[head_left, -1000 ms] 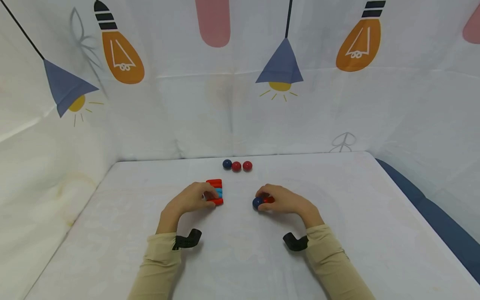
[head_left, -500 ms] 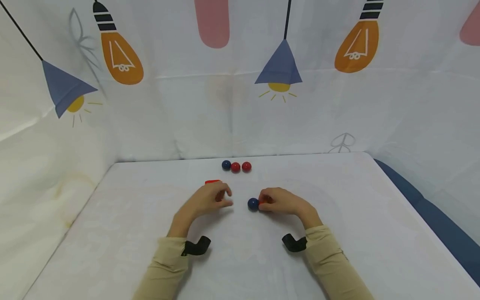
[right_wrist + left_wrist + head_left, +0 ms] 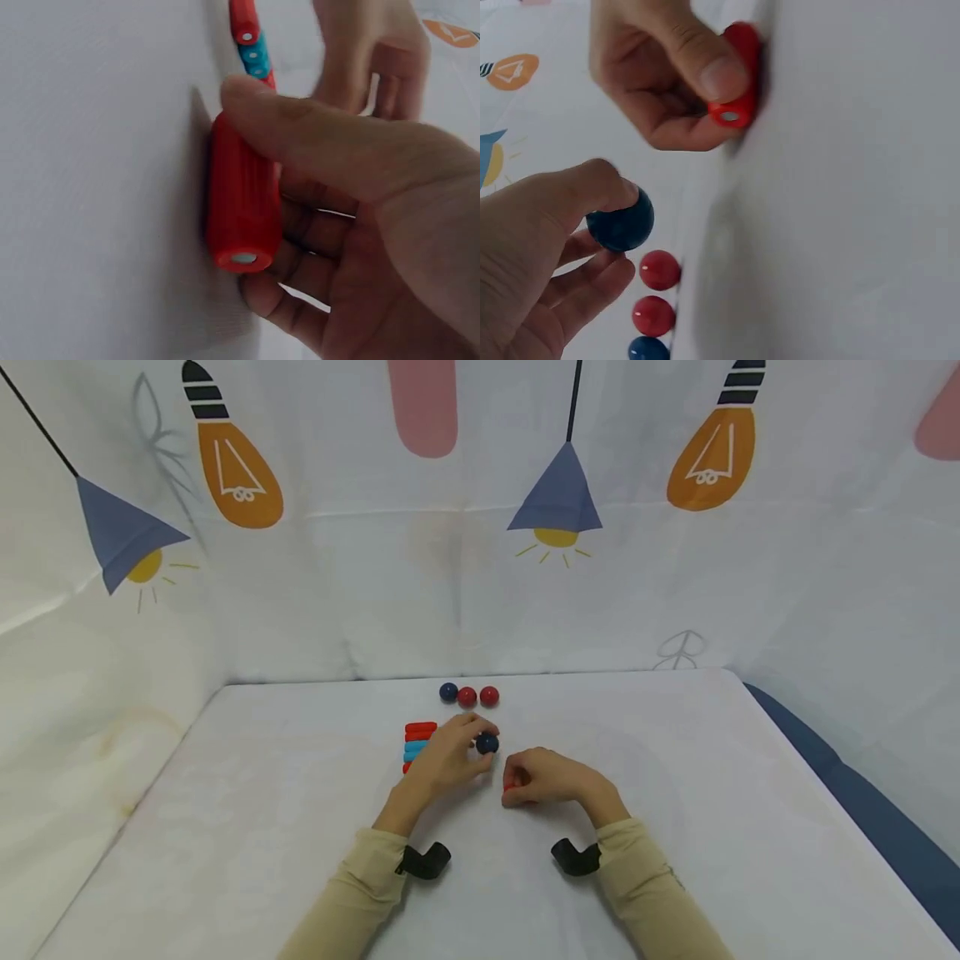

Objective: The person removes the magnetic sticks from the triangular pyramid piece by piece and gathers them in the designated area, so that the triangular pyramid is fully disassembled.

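Note:
My left hand (image 3: 444, 758) pinches a dark blue ball (image 3: 487, 743) between thumb and fingers. The ball shows off the table in the left wrist view. Close by on the right, my right hand (image 3: 551, 777) holds a red magnetic rod (image 3: 244, 195), with a silvery disc at its end. In the head view the fingers hide most of that rod. Left of my left hand lies a row of red and light blue rods (image 3: 421, 727), partly covered by the hand.
Behind the hands, a dark blue ball (image 3: 448, 692) and two red balls, one a red ball (image 3: 489, 696), sit in a line near the back edge of the white table (image 3: 262, 793). A printed white cloth (image 3: 360, 585) hangs behind.
My left hand has left the rod row, moved right and taken the dark blue ball that was beside my right hand. The right hand, with the red rod, has come slightly nearer.

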Tool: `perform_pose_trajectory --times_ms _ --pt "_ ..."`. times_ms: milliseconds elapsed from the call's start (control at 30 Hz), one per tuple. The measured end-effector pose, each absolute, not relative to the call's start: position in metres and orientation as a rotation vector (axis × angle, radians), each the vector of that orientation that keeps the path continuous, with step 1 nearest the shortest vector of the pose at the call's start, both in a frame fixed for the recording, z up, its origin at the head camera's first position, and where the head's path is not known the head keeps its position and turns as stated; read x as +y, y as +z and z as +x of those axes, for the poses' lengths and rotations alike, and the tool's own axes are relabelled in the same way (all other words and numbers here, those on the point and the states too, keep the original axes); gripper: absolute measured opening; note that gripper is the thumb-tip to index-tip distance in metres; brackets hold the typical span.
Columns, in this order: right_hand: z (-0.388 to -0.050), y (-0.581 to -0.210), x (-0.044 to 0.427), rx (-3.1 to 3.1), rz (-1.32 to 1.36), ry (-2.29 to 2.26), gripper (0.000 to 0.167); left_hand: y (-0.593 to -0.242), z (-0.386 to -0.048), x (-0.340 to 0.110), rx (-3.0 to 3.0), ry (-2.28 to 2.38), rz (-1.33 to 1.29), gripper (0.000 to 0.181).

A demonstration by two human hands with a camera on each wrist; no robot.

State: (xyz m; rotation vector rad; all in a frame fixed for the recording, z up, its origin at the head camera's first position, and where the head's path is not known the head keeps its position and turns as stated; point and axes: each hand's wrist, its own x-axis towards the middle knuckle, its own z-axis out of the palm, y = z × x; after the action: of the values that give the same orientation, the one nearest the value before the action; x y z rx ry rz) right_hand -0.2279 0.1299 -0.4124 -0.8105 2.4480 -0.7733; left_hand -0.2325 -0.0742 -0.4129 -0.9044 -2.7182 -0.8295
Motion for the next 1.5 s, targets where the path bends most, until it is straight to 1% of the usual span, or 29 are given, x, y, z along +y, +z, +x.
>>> perform_pose_trajectory --times_ms 200,467,600,767,900,1000,1233,1500 --pt "-0.227 -0.411 0.129 2.454 -0.806 -0.791 0.012 -0.401 -0.274 -0.060 -2.621 -0.818 -0.893 0.031" --pt "-0.225 -0.415 0.127 2.490 -0.818 -0.817 0.012 -0.392 -0.321 -0.030 -2.759 -0.623 -0.945 0.032" --pt "-0.224 -0.416 0.124 2.531 -0.833 -0.803 0.012 -0.398 -0.334 -0.021 -2.836 -0.470 -0.957 0.030" --pt "-0.223 -0.417 0.122 2.544 -0.831 -0.782 0.011 -0.405 -0.341 -0.019 -2.860 -0.374 -0.942 0.027" --pt "-0.225 -0.419 0.126 2.545 -0.842 -0.773 0.012 -0.400 -0.337 -0.018 -2.800 -0.422 -0.893 0.033" --pt "-0.228 -0.419 0.129 2.520 -0.856 -0.806 0.013 -0.395 -0.327 -0.021 -2.738 -0.569 -0.851 0.035" --pt "-0.231 -0.421 0.130 2.503 -0.873 -0.873 0.012 -0.402 -0.282 -0.057 -2.656 -1.024 -0.831 0.028" --pt "-0.236 -0.430 0.136 2.462 -0.776 -1.047 0.011 -0.403 -0.242 -0.096 -2.761 -1.228 -1.021 0.026"
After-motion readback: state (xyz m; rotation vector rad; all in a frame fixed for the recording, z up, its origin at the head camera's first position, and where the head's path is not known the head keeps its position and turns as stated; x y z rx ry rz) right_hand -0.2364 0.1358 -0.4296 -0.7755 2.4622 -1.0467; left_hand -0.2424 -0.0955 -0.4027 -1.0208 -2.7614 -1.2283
